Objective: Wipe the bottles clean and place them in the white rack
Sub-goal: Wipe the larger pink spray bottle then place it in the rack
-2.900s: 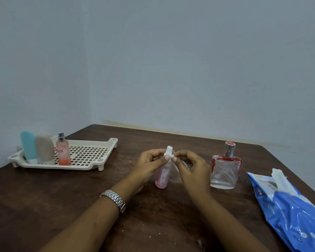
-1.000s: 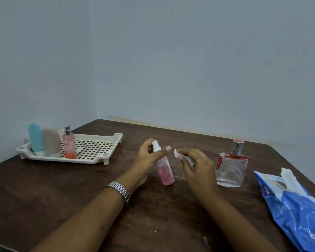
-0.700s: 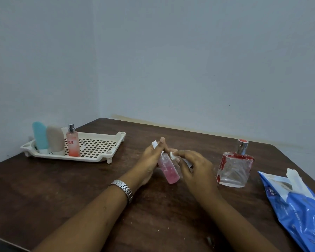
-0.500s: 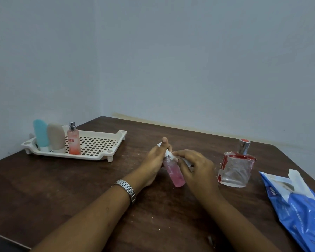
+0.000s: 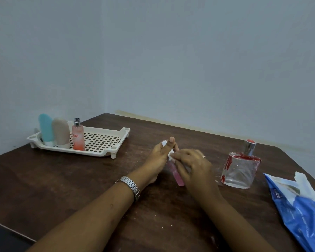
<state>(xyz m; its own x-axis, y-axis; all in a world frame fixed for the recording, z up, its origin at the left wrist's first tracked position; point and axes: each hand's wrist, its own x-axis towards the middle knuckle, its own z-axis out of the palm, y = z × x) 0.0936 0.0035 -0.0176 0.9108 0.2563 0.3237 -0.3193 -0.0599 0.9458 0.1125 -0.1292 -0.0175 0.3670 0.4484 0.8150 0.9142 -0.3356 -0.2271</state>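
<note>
The left grip [image 5: 157, 158] curls round a tilted pink bottle [image 5: 177, 177], cap [image 5: 164, 143] up-left. The right grip [image 5: 192, 165] pinches a wipe [image 5: 170, 155] against its neck. To their right stands a glass bottle [image 5: 239, 172]; well left, the rack [image 5: 95, 153] on the table [image 5: 62, 179] holds three bottles [image 5: 78, 137].

Our forearms reach forward, hands touching: our left hand [image 5: 157, 158] grips the bottle [image 5: 176, 174], thumb raised; our right hand [image 5: 193, 163] pinches a wipe [image 5: 170, 154] against it.
</note>
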